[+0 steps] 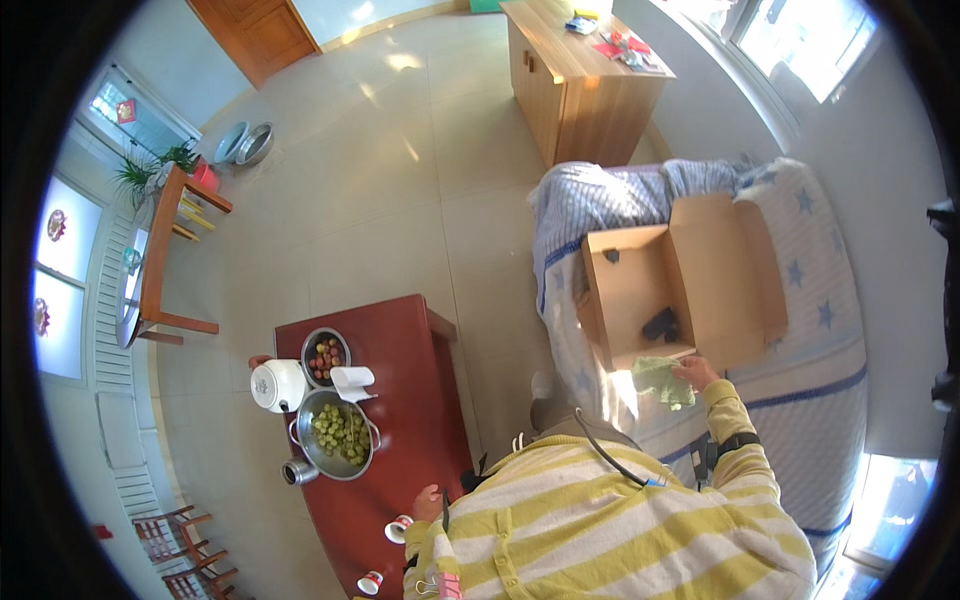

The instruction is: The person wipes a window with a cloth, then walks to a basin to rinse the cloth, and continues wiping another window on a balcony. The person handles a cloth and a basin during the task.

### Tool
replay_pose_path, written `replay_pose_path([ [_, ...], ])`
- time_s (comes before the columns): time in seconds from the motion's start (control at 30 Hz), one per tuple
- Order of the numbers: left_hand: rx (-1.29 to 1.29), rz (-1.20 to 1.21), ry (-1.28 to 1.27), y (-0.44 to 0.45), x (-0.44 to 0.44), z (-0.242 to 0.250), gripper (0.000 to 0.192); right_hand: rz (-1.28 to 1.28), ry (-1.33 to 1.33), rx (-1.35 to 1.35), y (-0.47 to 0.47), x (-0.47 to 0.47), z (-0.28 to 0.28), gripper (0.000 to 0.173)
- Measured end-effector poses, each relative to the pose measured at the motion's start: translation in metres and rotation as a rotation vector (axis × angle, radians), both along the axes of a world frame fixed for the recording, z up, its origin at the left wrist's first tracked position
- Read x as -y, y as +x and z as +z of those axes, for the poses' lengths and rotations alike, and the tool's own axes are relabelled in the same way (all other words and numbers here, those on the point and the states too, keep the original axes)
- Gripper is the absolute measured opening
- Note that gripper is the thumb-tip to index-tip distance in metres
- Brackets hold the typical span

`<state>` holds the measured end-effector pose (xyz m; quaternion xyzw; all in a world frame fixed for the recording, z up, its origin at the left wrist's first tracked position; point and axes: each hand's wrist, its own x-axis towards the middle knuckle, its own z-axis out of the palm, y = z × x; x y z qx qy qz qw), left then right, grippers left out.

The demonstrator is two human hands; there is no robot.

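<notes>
My right hand [697,372] grips a light green cloth [663,381] by its edge, just in front of an opened cardboard box [630,300]. Small dark items [660,325] lie inside the box. My left hand [428,501] is over the edge of the red table [390,435], near a paper cup [398,529]; its fingers are too small to read. Farther along the table are a colander of green grapes [341,439], a bowl of reddish fruit [326,358], a paper roll [352,382] and a white electric appliance [277,385].
The box rests on a covered couch or bed [810,405] at my right. Another cup [370,582] and a metal container [298,472] are on the table. A wooden cabinet [592,112] stands ahead; a wooden-framed table [154,262] and chairs [184,547] are at the left.
</notes>
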<state>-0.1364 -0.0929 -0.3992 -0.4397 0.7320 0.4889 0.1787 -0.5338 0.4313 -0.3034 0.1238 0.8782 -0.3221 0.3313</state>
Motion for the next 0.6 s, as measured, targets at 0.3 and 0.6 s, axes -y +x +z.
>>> replay_pose_path([
  [0.3, 0.014, -0.286, -0.177, -0.136, -0.002, 0.045, 0.045, -0.077, -0.354, -0.083, -0.091, 0.030, 0.005, 0.022],
  [0.6, 0.183, -0.215, -0.119, -0.174, 0.045, 0.020, 0.047, -0.029, -0.308, -0.219, -0.144, 0.084, 0.037, 0.021],
])
